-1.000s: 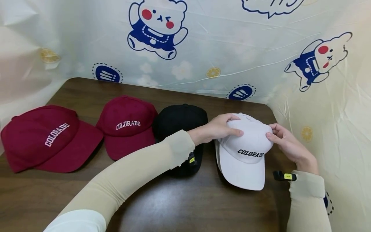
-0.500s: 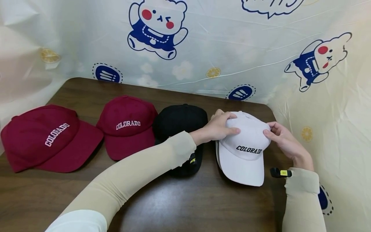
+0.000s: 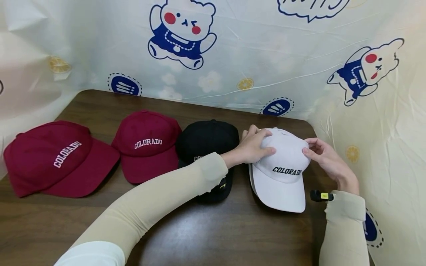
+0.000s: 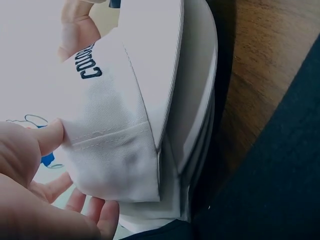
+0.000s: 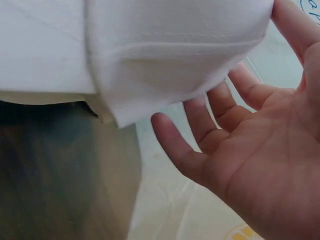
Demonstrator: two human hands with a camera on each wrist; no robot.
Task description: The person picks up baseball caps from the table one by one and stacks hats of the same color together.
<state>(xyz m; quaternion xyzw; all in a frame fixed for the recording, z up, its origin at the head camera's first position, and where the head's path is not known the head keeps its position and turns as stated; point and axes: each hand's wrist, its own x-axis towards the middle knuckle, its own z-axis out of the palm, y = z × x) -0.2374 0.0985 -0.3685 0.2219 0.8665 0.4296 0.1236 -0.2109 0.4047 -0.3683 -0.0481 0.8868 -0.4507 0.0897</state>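
Note:
At the right of the table, in the head view, stands a white baseball cap (image 3: pixel 286 155) with dark COLORADO lettering, its brim toward me. My left hand (image 3: pixel 253 146) grips the left side of its crown, thumb on the front. On the opposite side my right hand (image 3: pixel 327 160) holds the crown between thumb and fingers. The left wrist view shows several more white brims (image 4: pixel 197 85) nested beneath the top cap, their edges close together. Seen from the right wrist, the fingers (image 5: pixel 197 120) lie along the cap's lower edge, with the little finger extended.
A black cap (image 3: pixel 206 136) sits left of the white stack, partly covered by my left forearm. Farther left are two maroon caps, one facing forward (image 3: pixel 146 129) and one turned sideways (image 3: pixel 43 155). A printed curtain (image 3: pixel 233 48) encloses the brown table (image 3: pixel 206 236).
The white cap has shifted slightly back, away from me, with both hands on it. My right forearm has moved a little to the left. The other caps stay in place.

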